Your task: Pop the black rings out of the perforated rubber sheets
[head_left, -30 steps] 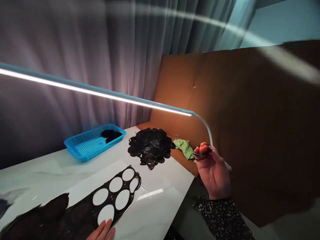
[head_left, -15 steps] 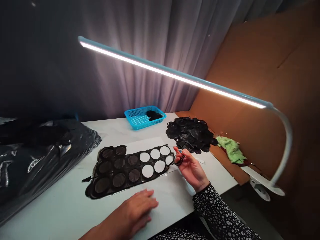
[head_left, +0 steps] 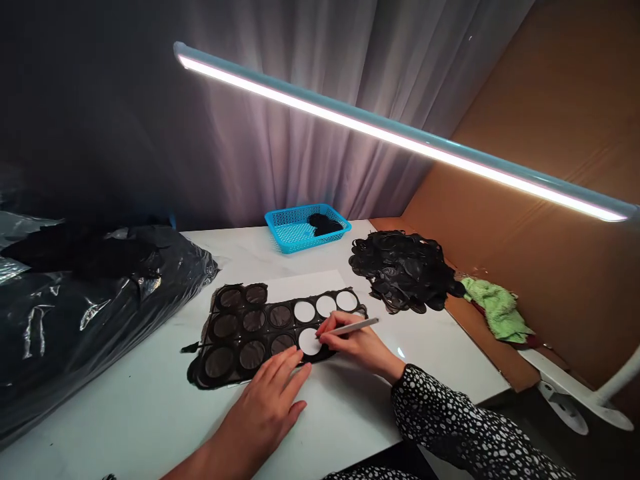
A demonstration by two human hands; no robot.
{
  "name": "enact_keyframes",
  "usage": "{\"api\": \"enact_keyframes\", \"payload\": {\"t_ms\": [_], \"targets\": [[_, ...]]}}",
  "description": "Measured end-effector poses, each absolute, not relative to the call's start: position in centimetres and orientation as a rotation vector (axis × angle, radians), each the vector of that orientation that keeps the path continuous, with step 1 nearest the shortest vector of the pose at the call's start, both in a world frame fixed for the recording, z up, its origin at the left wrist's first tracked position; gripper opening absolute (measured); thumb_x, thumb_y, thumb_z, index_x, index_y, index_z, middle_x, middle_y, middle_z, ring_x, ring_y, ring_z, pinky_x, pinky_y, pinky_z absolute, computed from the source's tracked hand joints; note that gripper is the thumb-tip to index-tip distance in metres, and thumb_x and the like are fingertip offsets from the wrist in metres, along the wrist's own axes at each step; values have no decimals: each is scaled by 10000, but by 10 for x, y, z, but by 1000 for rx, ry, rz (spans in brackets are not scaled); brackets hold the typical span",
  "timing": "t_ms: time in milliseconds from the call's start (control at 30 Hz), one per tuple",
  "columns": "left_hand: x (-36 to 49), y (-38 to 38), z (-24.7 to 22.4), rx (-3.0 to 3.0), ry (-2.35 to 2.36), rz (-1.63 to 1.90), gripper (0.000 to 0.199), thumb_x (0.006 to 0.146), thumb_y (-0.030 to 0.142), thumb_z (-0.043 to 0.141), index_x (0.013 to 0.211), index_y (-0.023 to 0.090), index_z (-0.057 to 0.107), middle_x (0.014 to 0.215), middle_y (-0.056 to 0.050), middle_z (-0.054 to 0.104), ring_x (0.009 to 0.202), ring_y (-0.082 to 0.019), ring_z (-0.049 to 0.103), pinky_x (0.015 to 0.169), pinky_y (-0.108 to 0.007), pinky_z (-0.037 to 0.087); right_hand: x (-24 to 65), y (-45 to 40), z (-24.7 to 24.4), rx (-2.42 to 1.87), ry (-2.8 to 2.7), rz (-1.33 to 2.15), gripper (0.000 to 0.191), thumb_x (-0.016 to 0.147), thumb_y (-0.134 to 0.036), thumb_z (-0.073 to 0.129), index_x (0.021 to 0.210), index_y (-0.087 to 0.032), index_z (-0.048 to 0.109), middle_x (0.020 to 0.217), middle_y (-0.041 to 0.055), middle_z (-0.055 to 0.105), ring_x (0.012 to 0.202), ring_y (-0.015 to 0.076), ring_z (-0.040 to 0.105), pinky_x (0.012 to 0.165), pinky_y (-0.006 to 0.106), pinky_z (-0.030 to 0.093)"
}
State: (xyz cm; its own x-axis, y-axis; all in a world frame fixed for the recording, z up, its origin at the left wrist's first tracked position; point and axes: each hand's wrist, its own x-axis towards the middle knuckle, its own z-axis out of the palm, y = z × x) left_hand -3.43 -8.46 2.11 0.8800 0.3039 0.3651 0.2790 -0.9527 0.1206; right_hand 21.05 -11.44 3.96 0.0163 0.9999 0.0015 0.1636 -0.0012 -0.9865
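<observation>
The right hand [head_left: 357,348] has moved onto the black sheet [head_left: 235,340] and now pinches a slim silver pen [head_left: 353,327] above a white circular opening [head_left: 309,341]. The left hand [head_left: 265,407], fingers spread open, rests against the sheet's lower edge.

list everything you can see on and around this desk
table: one, white stone-look, under everything
black sheet with round holes: one, black, table middle
white sheet: one, white, under the black sheet
pile of black discs: one, black, right of the black sheet
basket: one, blue, table's far edge
black discs: a small heap, black, in the basket
plastic bag: one, shiny black, table's left
cloth: one, green, on cardboard at right
cardboard: one sheet, brown, behind right
curtain: one, grey, behind
desk lamp: one, pale blue and white, lit above the table
pen-like tool: one, silver, in the right hand
left hand: one, spread at the black sheet's near edge
right hand: one, over a white circle
sleeve: one, black with white dots, right arm
</observation>
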Motion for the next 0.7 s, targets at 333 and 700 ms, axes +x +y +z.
{"api": "enact_keyframes", "payload": {"t_ms": [333, 700], "targets": [[-34, -77, 7, 3027, 566, 404, 486, 951, 389, 546, 1393, 197, 486, 1407, -128, 527, 1292, -296, 499, 1014, -449, 481, 196, -117, 27, -1402, -1585, 1004, 194, 790, -157, 665, 660, -192, 525, 805, 16, 678, 711, 145, 566, 647, 261, 398], [-35, -74, 12, 2901, 561, 376, 510, 909, 316, 608, 1394, 220, 483, 1495, -132, 418, 1392, -319, 380, 1061, -503, 445, 191, -123, 17, -1474, -1801, 755, 158, 812, -106, 630, 734, -198, 528, 853, 28, 659, 736, 153, 582, 630, 255, 438]]}}
